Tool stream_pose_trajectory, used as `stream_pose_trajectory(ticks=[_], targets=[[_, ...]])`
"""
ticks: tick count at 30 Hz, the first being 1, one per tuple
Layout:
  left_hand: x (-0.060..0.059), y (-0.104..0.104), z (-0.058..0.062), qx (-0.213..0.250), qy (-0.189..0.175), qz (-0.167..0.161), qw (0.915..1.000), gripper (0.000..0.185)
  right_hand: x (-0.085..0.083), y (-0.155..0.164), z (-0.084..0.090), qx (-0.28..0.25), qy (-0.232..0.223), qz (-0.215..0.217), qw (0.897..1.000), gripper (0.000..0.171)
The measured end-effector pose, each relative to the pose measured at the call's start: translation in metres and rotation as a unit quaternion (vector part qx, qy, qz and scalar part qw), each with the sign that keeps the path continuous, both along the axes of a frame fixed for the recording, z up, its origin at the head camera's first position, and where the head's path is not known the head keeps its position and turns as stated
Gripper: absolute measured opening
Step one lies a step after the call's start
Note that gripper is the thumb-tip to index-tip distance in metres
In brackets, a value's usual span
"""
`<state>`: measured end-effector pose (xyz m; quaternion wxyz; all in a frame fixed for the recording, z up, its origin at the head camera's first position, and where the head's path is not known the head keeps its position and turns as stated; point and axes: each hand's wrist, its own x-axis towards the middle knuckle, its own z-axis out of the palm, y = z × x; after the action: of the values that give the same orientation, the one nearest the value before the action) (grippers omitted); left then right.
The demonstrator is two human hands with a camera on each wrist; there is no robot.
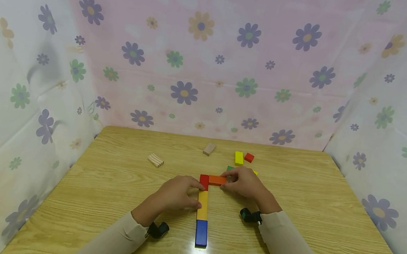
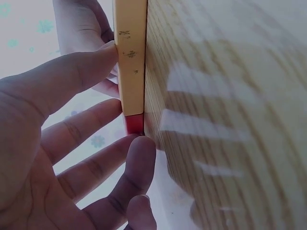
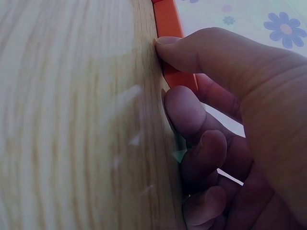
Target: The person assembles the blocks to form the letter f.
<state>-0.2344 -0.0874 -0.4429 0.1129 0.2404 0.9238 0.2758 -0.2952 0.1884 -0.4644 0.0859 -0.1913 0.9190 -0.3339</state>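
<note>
A column of toy blocks lies on the table: a blue block (image 1: 201, 233) nearest me, a yellow-orange block (image 1: 202, 211) in the middle, a red block (image 1: 204, 179) at the far end. An orange block (image 1: 215, 180) runs rightward from the red one. My left hand (image 1: 177, 193) touches the column from the left, fingers extended, one fingertip on the red block and the thumb at the yellow-orange block's side. With thumb and fingers, my right hand (image 1: 243, 183) pinches the orange block's right end (image 3: 180, 79). The other right fingers curl beside the table surface.
Beyond the hands lie a plain wooden block (image 1: 209, 149), a yellow block (image 1: 238, 158) and a small red block (image 1: 249, 157). A ridged wooden piece (image 1: 155, 160) lies at left. A green block (image 1: 230, 168) is partly behind my right hand. Flowered cloth (image 1: 215, 75) encloses the table.
</note>
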Motion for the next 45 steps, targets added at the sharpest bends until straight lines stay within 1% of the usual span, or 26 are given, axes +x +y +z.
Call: stream_pose_trajectory(ticks=[13, 21, 30, 36, 39, 42, 45], targets=[[-0.001, 0.0, -0.002, -0.015, 0.009, 0.004, 0.9998, 0.046, -0.002, 0.001, -0.003, 0.004, 0.001, -0.005, 1.0, 0.032], [-0.001, 0.0, -0.002, -0.012, 0.01, 0.001, 0.9999, 0.046, -0.001, 0.0, -0.001, 0.003, 0.001, -0.003, 1.0, 0.031], [-0.002, -0.002, 0.0, -0.006, 0.006, -0.008, 0.9999, 0.046, -0.002, 0.002, -0.003, 0.003, 0.001, -0.002, 1.0, 0.032], [-0.005, -0.001, 0.004, -0.004, 0.011, -0.008, 0.9999, 0.045, -0.002, 0.005, -0.001, 0.006, 0.01, -0.008, 1.0, 0.032], [-0.005, -0.001, 0.004, -0.005, 0.013, -0.004, 0.9999, 0.044, -0.001, 0.005, -0.001, 0.005, 0.007, -0.011, 1.0, 0.032], [-0.003, -0.005, 0.004, -0.001, 0.009, 0.011, 0.9999, 0.044, 0.0, 0.005, -0.003, 0.008, 0.003, -0.003, 1.0, 0.033], [-0.005, -0.013, 0.005, 0.005, 0.013, 0.022, 0.9997, 0.046, 0.0, 0.004, -0.002, 0.014, 0.007, 0.002, 1.0, 0.033]])
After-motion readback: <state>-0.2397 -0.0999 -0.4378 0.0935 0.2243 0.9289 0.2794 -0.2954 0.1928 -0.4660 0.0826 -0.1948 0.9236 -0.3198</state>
